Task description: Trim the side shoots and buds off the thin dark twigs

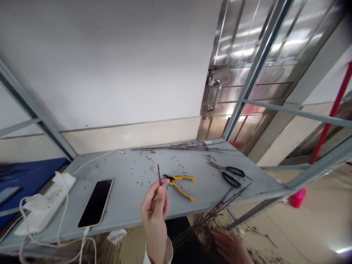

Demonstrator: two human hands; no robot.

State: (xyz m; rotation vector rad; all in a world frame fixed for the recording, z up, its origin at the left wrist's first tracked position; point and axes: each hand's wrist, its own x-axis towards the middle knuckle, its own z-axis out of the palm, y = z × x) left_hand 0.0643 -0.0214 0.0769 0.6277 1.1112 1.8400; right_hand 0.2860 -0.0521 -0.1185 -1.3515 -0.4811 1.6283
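Left hand (pixel 155 216) is raised over the near edge of a grey metal table (pixel 123 194), thumb and fingertips clamped on a short dark twig (pixel 159 175) that stands nearly upright from the grip. Just beyond that hand lie yellow-handled pliers (pixel 180 187), and farther to its right are black-handled scissors (pixel 229 176). Small cut twig pieces (pixel 137 165) are scattered over the tabletop, with long thin twigs (pixel 187 146) along its far edge. Right hand (pixel 231 247) sits low and blurred below the table's right edge, beside a tangle of twigs (pixel 209 223) spilling over that edge; whether it is open or closed on anything cannot be told. To the left of the left hand lie a smartphone (pixel 95 203) with a dark screen and a white power strip (pixel 45 203) with white cables. A crumpled tissue (pixel 117 235) sits just under the near edge. Beyond the table stands a stainless steel door (pixel 247 55) with a padlock and handle.
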